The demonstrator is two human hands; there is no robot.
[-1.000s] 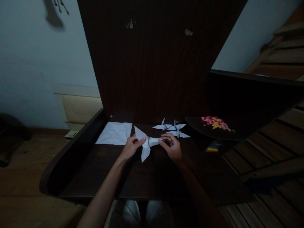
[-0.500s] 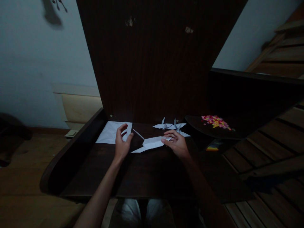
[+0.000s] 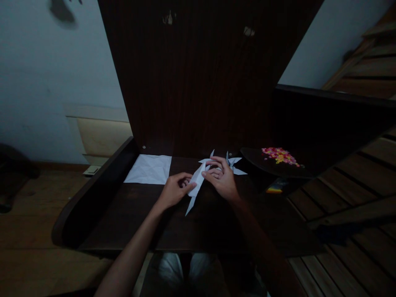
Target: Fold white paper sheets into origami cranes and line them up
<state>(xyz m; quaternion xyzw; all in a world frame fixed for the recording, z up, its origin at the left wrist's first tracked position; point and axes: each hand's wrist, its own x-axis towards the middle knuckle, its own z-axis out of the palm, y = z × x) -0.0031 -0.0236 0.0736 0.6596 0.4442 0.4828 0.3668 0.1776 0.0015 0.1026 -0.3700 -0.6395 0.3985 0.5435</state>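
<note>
Between my two hands is a white folded paper (image 3: 196, 180), long and creased, tilted with a narrow point hanging toward me. My left hand (image 3: 177, 189) is closed on its lower left side, thumb on the near face. At the upper right end, my right hand (image 3: 223, 178) pinches the paper between thumb and fingers. Just behind my right hand, folded paper cranes (image 3: 236, 166) lie on the desk, partly hidden by it. A creased white paper sheet (image 3: 150, 169) lies flat to the left of my hands.
The dark wooden desk (image 3: 123, 222) has a raised side panel (image 3: 93, 194) at the left and a tall back board (image 3: 198, 82). On a corner shelf (image 3: 256, 163) at the right lies a heap of small pink, red and yellow pieces (image 3: 281, 155).
My left hand, open and apart from the folded paper before, now grips it. The paper has turned from nearly level to steeply slanted, with my right hand still on it.
</note>
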